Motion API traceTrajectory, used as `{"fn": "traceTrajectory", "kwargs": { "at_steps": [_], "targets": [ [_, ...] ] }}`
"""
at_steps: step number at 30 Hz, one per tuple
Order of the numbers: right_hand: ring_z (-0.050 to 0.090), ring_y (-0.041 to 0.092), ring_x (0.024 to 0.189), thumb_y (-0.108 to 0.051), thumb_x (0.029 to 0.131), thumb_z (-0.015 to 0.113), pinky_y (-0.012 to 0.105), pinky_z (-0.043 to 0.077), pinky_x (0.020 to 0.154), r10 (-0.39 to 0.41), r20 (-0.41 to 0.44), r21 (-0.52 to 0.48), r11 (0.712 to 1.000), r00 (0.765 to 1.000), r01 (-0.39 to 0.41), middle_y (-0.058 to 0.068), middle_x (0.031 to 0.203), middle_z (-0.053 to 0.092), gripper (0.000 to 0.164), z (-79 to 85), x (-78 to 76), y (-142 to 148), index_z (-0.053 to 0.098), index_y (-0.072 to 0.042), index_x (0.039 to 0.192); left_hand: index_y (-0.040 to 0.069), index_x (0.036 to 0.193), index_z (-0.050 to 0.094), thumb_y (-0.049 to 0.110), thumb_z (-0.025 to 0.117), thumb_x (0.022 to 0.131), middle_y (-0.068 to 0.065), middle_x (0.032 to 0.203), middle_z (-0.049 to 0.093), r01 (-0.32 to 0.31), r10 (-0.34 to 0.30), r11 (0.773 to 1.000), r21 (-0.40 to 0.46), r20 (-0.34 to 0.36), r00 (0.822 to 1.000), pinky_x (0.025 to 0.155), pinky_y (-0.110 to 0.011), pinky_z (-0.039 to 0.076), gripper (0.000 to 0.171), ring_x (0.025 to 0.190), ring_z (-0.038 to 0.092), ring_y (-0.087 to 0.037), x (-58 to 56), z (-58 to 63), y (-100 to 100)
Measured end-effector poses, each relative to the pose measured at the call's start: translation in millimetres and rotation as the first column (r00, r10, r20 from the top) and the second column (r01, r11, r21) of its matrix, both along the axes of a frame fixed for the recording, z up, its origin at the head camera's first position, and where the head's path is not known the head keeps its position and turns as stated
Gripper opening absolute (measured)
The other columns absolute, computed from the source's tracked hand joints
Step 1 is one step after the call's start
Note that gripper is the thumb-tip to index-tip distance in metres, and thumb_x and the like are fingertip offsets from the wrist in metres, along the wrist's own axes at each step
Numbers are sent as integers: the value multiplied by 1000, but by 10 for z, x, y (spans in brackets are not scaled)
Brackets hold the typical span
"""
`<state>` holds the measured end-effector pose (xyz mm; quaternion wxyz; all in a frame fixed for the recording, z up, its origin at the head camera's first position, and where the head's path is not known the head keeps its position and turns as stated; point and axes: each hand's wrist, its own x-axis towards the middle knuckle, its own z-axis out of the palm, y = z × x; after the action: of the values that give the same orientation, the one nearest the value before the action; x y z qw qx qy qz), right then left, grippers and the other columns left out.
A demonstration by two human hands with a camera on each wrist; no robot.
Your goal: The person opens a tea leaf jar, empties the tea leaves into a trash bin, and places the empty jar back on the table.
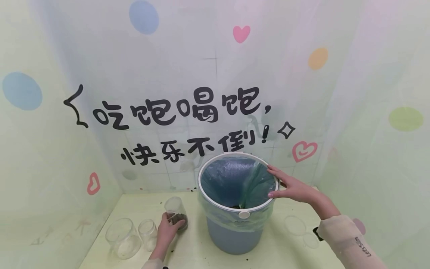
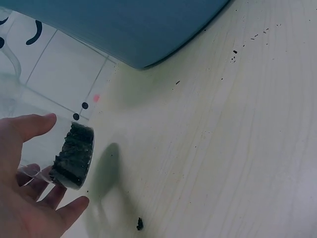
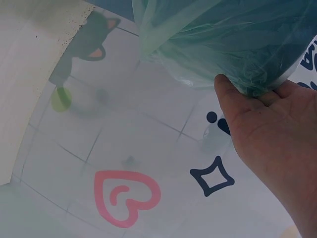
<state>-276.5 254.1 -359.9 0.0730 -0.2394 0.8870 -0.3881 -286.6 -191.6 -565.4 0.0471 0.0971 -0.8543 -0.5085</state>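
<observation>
a pale tabletop (image 1: 191,256) spreads before me, bearing a blue-grey bin (image 1: 235,241), white-rimmed and lined with a crinkled, translucent green bag (image 1: 223,179) that hangs over its outside. a right hand (image 1: 295,188) grips the rim (image 1: 236,153). left of the bin and apart from it, a left hand (image 1: 167,228) clasps a clear cylindrical jar (image 1: 178,210) (dark, crumbly matter (image 2: 75,156) fills only its lower part). small dark specks (image 2: 235,52) dot the tabletop.

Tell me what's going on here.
A person's left hand holds a clear jar with dark bits inside, next to a bin lined with a green bag. The right hand grips the bin's rim. Two more clear jars stand at the left, and dark crumbs dot the table.
</observation>
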Motion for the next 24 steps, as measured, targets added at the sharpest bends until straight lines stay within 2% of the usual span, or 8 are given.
{"fn": "traceTrajectory", "kwargs": {
  "at_steps": [4, 11, 17, 24],
  "targets": [
    [17, 52, 148, -32, 86, 76, 67, 28, 114, 2, 0, -4, 1000, 1000, -2, 24, 166, 10, 95, -15, -7, 1, 21, 0, 157, -7, 143, 32, 23, 71, 90, -33, 146, 43, 23, -23, 1000, 18, -22, 1000, 107, -64, 41, 72, 136, 39, -54, 2, 40, -2],
    [18, 51, 149, -34, 86, 76, 67, 28, 115, -10, 13, -17, 1000, 1000, 10, 23, 166, 10, 95, -36, -24, 4, 21, 0, 157, -9, 137, 37, 19, 72, 90, -33, 140, 47, 34, -28, 998, 55, -111, 993, 107, -63, 42, 65, 132, 44, -54, 20, 128, 6],
    [17, 51, 149, -33, 86, 76, 67, 27, 115, -8, 19, -29, 1000, 1000, 9, 23, 166, 9, 96, -36, -20, 9, 21, 1, 157, -7, 135, 38, 16, 71, 91, -31, 141, 46, 53, -42, 996, 75, -142, 989, 109, -64, 40, 60, 133, 44, -54, 32, 218, 9],
    [17, 51, 149, -34, 87, 76, 67, 28, 115, -8, 26, -25, 1000, 1000, 9, 23, 166, 8, 96, -17, -11, 0, 20, 0, 157, -5, 139, 35, 18, 69, 92, -30, 146, 44, 56, -43, 995, 80, -151, 988, 111, -67, 35, 62, 136, 43, -51, 28, 358, 14]
  ]
}}
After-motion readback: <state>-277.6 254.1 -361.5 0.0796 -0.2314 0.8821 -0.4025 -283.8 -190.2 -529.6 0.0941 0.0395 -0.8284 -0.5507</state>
